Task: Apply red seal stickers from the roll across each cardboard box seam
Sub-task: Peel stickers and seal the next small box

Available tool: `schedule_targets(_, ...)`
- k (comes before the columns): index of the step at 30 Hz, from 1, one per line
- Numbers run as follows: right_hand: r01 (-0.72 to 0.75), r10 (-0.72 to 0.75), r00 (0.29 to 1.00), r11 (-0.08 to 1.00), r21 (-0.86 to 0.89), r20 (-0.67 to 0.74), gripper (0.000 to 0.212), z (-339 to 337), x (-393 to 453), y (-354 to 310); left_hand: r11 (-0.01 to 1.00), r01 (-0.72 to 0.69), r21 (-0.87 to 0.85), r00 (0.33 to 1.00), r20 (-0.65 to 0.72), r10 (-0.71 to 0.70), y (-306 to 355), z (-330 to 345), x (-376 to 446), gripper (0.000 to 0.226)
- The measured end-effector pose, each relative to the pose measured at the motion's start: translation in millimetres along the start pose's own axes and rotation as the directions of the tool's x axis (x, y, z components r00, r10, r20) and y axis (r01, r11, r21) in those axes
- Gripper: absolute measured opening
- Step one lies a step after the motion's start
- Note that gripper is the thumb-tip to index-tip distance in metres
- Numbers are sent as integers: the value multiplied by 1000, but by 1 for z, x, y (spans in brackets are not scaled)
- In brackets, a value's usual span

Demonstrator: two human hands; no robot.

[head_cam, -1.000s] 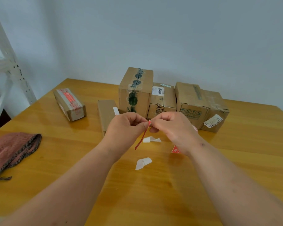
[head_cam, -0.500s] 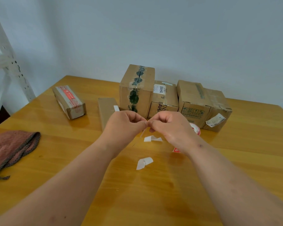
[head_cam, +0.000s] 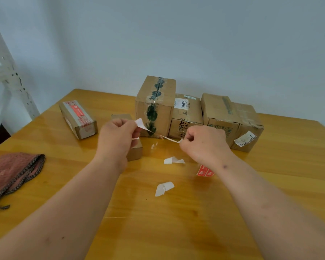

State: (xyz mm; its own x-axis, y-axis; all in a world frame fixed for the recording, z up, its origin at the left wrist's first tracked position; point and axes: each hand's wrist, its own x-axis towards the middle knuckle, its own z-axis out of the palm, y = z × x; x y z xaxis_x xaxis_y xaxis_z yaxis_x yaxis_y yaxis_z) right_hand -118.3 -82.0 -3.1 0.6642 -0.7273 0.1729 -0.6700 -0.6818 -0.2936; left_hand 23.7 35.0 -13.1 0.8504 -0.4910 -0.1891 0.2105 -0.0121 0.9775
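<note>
My left hand (head_cam: pixel 118 137) pinches a curled white backing paper (head_cam: pixel 140 123) above the table. My right hand (head_cam: pixel 204 143) pinches one end of a thin pale sticker strip (head_cam: pixel 170 139), seen nearly edge-on, which stretches between the hands. The red sticker roll (head_cam: pixel 204 172) lies on the table, partly hidden under my right wrist. A long cardboard box (head_cam: pixel 77 119) with red seals on top lies at the left. A small flat box (head_cam: pixel 135 152) sits behind my left hand. A tall box with green tape (head_cam: pixel 156 106) stands beyond the hands.
Three more cardboard boxes (head_cam: pixel 221 113) stand in a row right of the tall one. White paper scraps (head_cam: pixel 164 188) lie on the wooden table (head_cam: pixel 176 222) in front of me. A reddish cloth (head_cam: pixel 11 173) lies at the left edge, a white shelf frame (head_cam: pixel 8 72) beyond it.
My hands, pinched together before, have pulled apart sideways. The white backing has come away in my left hand and the strip is drawn out towards my right hand.
</note>
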Motion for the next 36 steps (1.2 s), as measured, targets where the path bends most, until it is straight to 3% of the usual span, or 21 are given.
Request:
schedule_targets(3, 19, -14, 1000, 962, -271, 22, 20, -4, 0, 3, 992, 4, -122, 996, -85, -15, 4, -5, 6, 8)
schedule_targets(6, 37, -35, 999, 921, -387, 11, 22, -5, 0, 4, 986, 12, -167, 997, -72, -24, 7, -7, 7, 10)
schedule_targets(9, 54, -64, 998, 937, -345, -19, 27, -3, 1, -2, 987, 22, -158, 1000, -10, -24, 7, -6, 2, 8)
schedule_targets(14, 210, -218, 964, 976, -63, -156, 24, 6, -10, -24, 995, 14, -101, 1000, 19, -12, 1, 2, -2, 6)
schedule_targets(17, 320, -329, 932, 944, -83, -148, 40, 10, -15, -34, 995, 12, -99, 999, 31, -9, -1, 5, -4, 11)
schedule_targets(21, 405, -436, 879, 896, -182, -191, 8, 15, -14, -34, 987, 64, -145, 996, 78, -53, -1, 4, -4, 6)
schedule_targets(24, 338, -334, 927, 941, -3, -173, 16, 10, -10, -35, 969, 96, -226, 990, 126, -69, 0, -4, -2, 14)
schedule_targets(28, 126, -158, 986, 904, 409, 47, 18, 1, -4, -33, 974, 100, -202, 971, 233, -51, -1, -17, 2, 23)
schedule_targets(31, 83, -174, 975, 864, 497, 140, 17, -3, -3, -33, 1000, 6, -9, 941, 339, -2, -5, -22, 4, 13)
schedule_targets(36, 10, -120, 979, 834, 551, 164, 21, 6, -1, -36, 995, -72, 64, 973, 224, 56, -11, -25, 10, 8)
